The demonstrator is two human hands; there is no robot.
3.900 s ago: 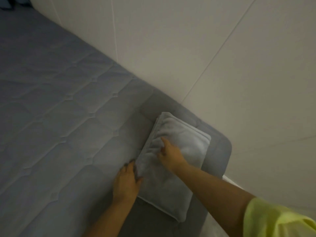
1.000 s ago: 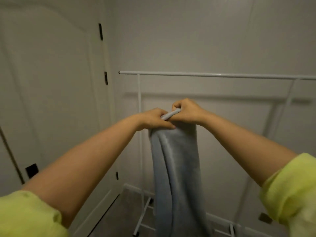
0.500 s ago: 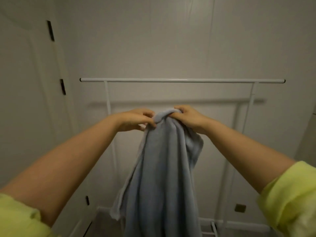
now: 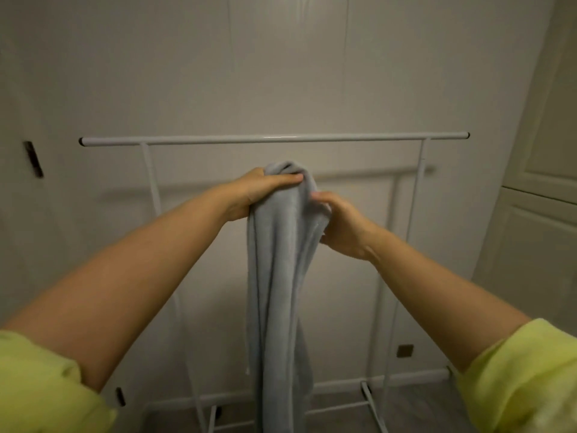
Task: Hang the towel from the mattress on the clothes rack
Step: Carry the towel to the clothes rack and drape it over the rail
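Observation:
A pale grey-blue towel [image 4: 278, 292] hangs in a long bunch from both my hands, in front of me and below the rack's top bar. My left hand [image 4: 259, 192] grips its bunched top from the left, fingers wrapped over the fabric. My right hand [image 4: 338, 226] holds the towel's right side a little lower. The white clothes rack [image 4: 274, 139] stands against the wall straight ahead, its top bar bare and slightly above the towel's top. The mattress is out of view.
The rack's thin uprights [image 4: 415, 214] run down to a floor frame [image 4: 368, 398] on grey flooring. A door with dark hinges [image 4: 33, 159] is at the left, and white cabinet doors [image 4: 543, 182] are at the right. The wall sits close behind the rack.
I carried the towel from the mattress to the rack. In the last second the view centred on the rack, the towel's top rose in my left hand, and my right hand slid lower along it.

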